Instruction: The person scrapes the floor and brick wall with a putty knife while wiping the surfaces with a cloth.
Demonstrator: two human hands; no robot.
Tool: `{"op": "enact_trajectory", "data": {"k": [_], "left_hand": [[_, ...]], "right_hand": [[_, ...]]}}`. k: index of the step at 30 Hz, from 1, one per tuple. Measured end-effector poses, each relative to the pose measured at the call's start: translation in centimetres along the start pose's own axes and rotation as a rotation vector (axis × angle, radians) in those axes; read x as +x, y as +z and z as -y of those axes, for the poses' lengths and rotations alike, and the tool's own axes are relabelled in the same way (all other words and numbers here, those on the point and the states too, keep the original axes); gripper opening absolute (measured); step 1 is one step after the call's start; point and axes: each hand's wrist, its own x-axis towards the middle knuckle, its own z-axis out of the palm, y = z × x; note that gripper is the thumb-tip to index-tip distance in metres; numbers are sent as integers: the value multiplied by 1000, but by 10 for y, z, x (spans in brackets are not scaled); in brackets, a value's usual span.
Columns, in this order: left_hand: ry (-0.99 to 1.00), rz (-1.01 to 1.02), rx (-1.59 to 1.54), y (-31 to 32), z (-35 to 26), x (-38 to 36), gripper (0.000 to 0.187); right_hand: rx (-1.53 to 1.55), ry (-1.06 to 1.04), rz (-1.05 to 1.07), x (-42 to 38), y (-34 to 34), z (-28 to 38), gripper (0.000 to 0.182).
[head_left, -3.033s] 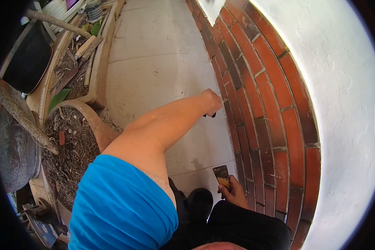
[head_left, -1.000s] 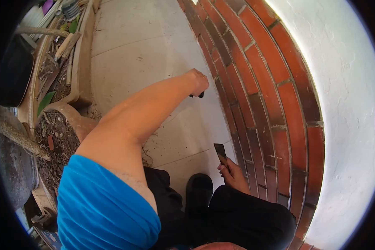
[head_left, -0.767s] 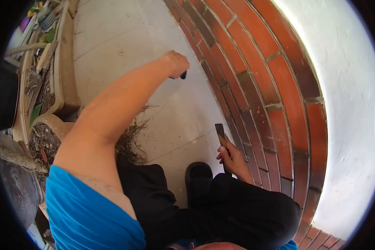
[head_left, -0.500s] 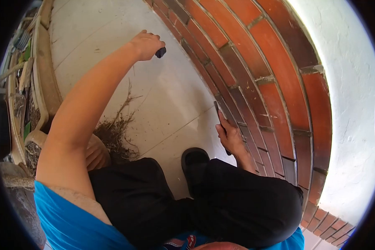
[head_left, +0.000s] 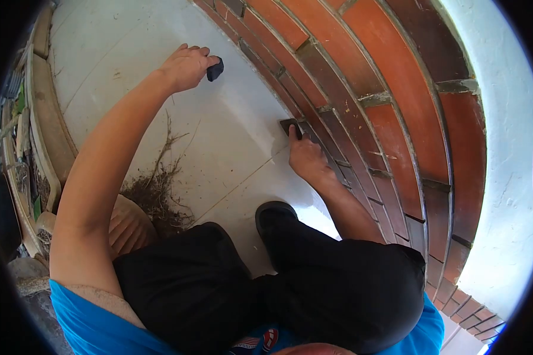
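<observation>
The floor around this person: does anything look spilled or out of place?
Yes: a tangle of roots and dirt lies loose on the pale floor, beside the ribbed pot. It looks odd because such a clump would usually be inside a pot.

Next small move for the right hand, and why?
Probably a short push of the scraper along the foot of the brick wall. The right hand has its index finger laid along the scraper, whose blade is at the floor's edge; the left hand, holding a dark object, is well clear.
</observation>
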Motion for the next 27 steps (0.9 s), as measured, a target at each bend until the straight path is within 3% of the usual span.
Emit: {"op": "enact_trajectory", "data": {"k": [5, 8, 11, 17, 23, 27], "left_hand": [[42, -85, -84, 13, -13, 17, 37], [40, -22, -150, 9, -29, 24, 41], [49, 11, -140, 18, -36, 31, 42], [2, -33, -118, 23, -32, 42, 43], [-18, -119, -150, 30, -18, 34, 36], [27, -82, -80, 31, -17, 37, 34]], "right_hand": [[-29, -50, -39, -15, -12, -1, 62], [26, -73, -66, -10, -9, 0, 61], [-9, -108, -157, 26, -2, 10, 60], [-81, -144, -117, 57, -11, 30, 61], [43, -196, -429, 46, 14, 7, 48], [282, -229, -323, 64, -10, 17, 30]]}}
